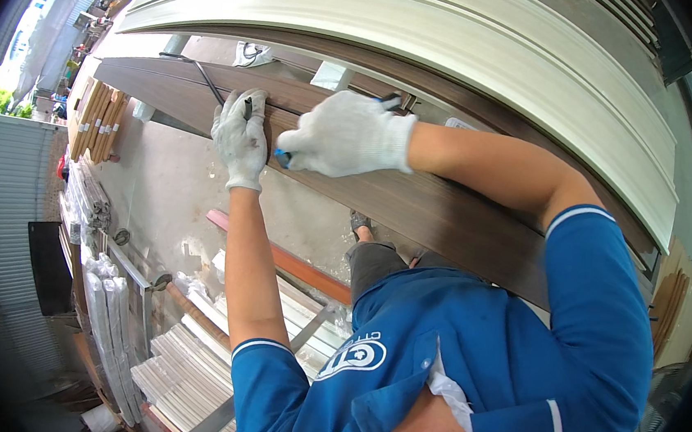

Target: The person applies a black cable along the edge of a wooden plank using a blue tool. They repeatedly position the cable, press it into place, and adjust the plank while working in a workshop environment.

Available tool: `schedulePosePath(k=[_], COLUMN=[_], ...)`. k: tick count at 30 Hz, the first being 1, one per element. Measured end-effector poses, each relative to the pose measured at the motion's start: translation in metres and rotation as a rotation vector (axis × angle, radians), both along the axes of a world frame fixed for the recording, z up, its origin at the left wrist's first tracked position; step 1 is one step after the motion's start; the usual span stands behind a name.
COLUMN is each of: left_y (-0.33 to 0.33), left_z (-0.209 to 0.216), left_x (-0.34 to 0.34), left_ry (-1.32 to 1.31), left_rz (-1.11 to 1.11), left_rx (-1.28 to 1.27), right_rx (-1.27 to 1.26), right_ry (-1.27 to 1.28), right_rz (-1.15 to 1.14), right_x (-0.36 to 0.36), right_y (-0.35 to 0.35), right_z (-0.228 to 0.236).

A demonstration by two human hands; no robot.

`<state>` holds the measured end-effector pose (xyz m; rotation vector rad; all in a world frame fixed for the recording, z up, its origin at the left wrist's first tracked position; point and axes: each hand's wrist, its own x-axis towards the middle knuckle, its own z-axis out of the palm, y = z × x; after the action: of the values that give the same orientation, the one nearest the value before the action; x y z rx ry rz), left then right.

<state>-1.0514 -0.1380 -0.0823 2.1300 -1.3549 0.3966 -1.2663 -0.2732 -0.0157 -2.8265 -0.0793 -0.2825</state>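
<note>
A long brown grooved panel (436,216) lies in front of me. My left hand (242,137), in a white work glove, is on the panel with its fingers bent around the end of a thin dark angled bar (206,79). A small black piece shows between those fingers. Just to the right, my gloved right hand (345,136) is closed on a slim hand tool (283,159). Its blue end sticks out beside the left hand, and a black end shows past the other side of the glove. The tool's kind is mostly hidden by the glove.
Long cream panels (428,34) lie beyond the brown one, over a pale support block (332,76). At lower left are stacked white strips (188,371), plastic-wrapped bundles (110,327) and a reddish-brown strip (308,270). Brown-edged boards (99,120) stand farther left.
</note>
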Motion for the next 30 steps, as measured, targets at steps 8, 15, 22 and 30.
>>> schedulePosePath(k=[8, 15, 22, 30], left_y=[0.002, 0.005, 0.0, -0.002], left_z=[0.01, 0.021, 0.027, 0.026], left_x=[-0.063, -0.114, -0.116, -0.114], left_ry=[-0.087, -0.018, -0.078, -0.082], left_rz=[-0.181, -0.256, -0.269, -0.268], left_rx=[0.033, 0.001, 0.03, 0.007], right_rx=[0.046, 0.05, -0.047, -0.025], right_ry=[-0.063, -0.033, 0.004, 0.03], right_rz=[-0.244, -0.178, -0.103, -0.072], right_x=[-0.065, -0.068, -0.058, -0.093], right_y=[-0.06, -0.045, -0.046, -0.049], right_z=[-0.001, -0.007, -0.01, -0.012])
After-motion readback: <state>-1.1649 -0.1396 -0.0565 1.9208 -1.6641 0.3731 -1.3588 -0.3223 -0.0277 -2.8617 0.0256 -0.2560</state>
